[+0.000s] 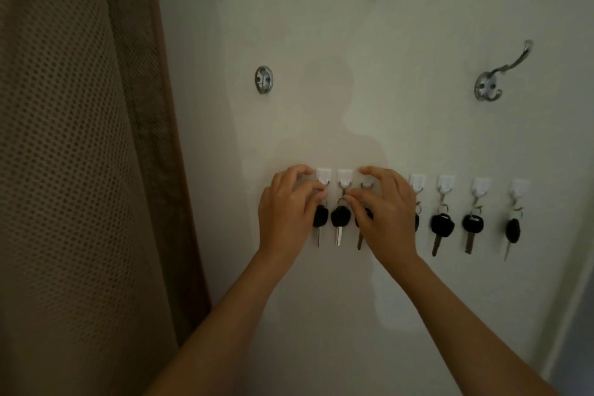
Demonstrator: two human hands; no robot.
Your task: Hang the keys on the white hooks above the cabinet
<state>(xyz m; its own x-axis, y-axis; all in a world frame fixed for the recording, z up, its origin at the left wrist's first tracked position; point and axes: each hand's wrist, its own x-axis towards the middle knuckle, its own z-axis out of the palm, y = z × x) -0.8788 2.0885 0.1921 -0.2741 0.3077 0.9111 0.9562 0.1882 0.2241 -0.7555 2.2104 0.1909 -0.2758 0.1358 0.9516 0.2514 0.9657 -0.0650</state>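
Note:
A row of several white hooks runs across the pale wall, each with a black-headed key hanging from it. My left hand (286,212) pinches at the ring of the leftmost key (320,217), just under the first white hook (322,176). My right hand (387,212) covers the third white hook (366,182), its fingertips closed on the ring of the third key (361,228), which is partly hidden. Between my hands the second key (340,217) hangs free on its hook (345,177). Further right, more keys (442,225) hang untouched on their hooks (446,183).
Several silver metal coat hooks (488,87) are screwed to the wall above, another one (264,79) at the left. A brown mesh curtain (80,170) hangs along the left side, close to my left forearm.

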